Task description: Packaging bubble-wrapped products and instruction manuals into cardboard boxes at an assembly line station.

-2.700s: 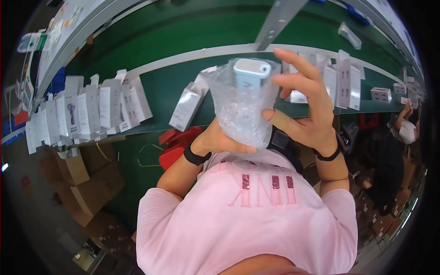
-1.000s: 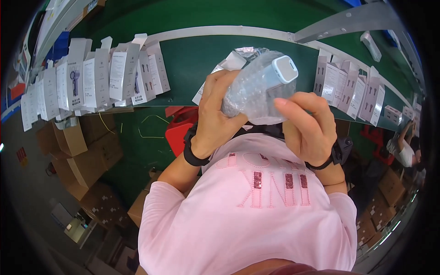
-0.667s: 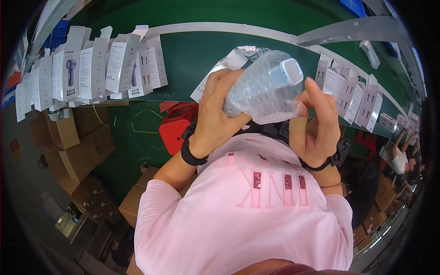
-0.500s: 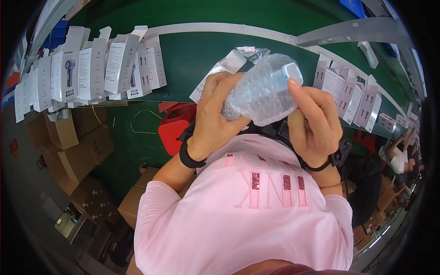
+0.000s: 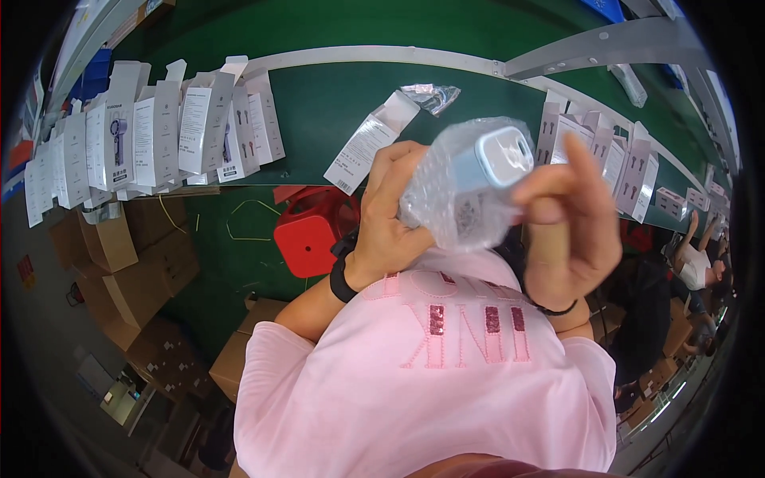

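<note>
My left hand is wrapped round a bubble-wrap bag. Out of the bag's open end, on the right, pokes a light-blue device with a rounded, pale end face; the rest of it shows dimly through the plastic. My right hand is beside that end, its bent fingers close to the bag's edge and smeared by motion. Whether they touch or pinch the plastic, I cannot tell. Behind my left hand a white printed carton lies on the green table, with a crumpled clear plastic bag at its far end.
Open white cartons picturing a handheld fan stand in a row at the left. More cartons stand at the right. A red stool and brown cardboard boxes are below the table. Another person shows at far right.
The bagged device has tipped so its pale end face shows larger, towards me. My right hand has moved slightly right and down, its index finger off the device's end.
</note>
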Motion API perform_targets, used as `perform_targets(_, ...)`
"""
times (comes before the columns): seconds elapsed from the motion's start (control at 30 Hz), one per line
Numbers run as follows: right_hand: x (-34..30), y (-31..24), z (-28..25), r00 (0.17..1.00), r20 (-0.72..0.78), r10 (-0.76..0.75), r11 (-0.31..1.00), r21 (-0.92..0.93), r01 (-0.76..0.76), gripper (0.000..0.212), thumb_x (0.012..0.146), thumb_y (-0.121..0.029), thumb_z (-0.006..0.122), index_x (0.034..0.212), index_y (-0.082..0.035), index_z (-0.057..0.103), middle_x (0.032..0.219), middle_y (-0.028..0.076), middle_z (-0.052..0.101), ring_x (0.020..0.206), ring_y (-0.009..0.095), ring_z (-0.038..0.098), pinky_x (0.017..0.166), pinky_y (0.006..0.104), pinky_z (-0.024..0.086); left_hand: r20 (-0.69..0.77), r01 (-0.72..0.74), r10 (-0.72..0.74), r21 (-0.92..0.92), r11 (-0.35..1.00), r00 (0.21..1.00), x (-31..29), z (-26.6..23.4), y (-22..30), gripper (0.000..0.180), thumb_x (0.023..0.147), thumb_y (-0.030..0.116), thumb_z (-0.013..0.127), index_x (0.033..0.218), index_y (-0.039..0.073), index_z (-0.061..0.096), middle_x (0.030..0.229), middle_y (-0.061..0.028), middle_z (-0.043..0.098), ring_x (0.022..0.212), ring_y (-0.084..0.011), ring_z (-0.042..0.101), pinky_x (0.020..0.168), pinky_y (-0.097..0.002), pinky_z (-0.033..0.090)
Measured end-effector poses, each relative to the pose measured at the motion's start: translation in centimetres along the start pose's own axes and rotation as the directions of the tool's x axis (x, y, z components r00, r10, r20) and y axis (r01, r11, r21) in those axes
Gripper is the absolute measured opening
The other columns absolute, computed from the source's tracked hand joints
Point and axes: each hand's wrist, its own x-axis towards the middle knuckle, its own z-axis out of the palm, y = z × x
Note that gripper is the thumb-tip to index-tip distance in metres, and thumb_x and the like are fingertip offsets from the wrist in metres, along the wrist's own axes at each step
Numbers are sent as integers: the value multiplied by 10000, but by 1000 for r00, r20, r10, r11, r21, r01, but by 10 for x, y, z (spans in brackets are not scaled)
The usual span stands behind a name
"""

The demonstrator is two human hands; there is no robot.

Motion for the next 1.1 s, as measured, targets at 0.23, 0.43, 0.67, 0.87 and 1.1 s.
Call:
perform_targets(0.23,20,2,-21,997,-39,-64,965,-256,52,442,852,-133,551,1239,81,559,1160,180,592,1010,224,584,929,324,432,39,-36,34,54,998,999,4,-1,7,639,624,118,761,1223,30,558,1155,-166,516,1038,-312,540,865,-371,458)
perform_targets(0.43,28,16,-21,999,44,-11,999,52,8,979,741,-495,753,1434,38,312,1375,258,450,1244,329,493,1013,395,396,64,-66,59,102,993,996,5,-5,8,626,626,111,747,1219,34,562,1154,-160,517,1041,-307,547,863,-371,461)
perform_targets(0.67,25,62,-13,933,303,191,893,340,-294,1377,565,-311,927,1515,-60,-38,1403,325,382,1162,326,555,961,410,464,232,124,-106,-64,990,967,-3,6,-3,628,639,132,757,1223,23,554,1116,-151,549,1025,-304,568,885,-353,453)
perform_targets(0.87,14,155,-56,723,586,366,565,478,-673,659,725,-195,725,1304,-9,469,1057,210,644,858,244,653,830,349,521,684,719,-369,-332,610,629,-12,16,-17,775,748,278,770,1374,0,406,1223,-176,560,1066,-227,582,924,-322,448)
perform_targets(1.1,75,192,-117,853,88,515,779,368,-508,285,878,-308,676,1014,-74,586,969,105,603,983,250,605,981,454,468,30,242,-414,772,588,910,59,-53,-117,741,740,545,705,1188,-32,582,1117,-210,599,1055,-358,565,880,-423,475)
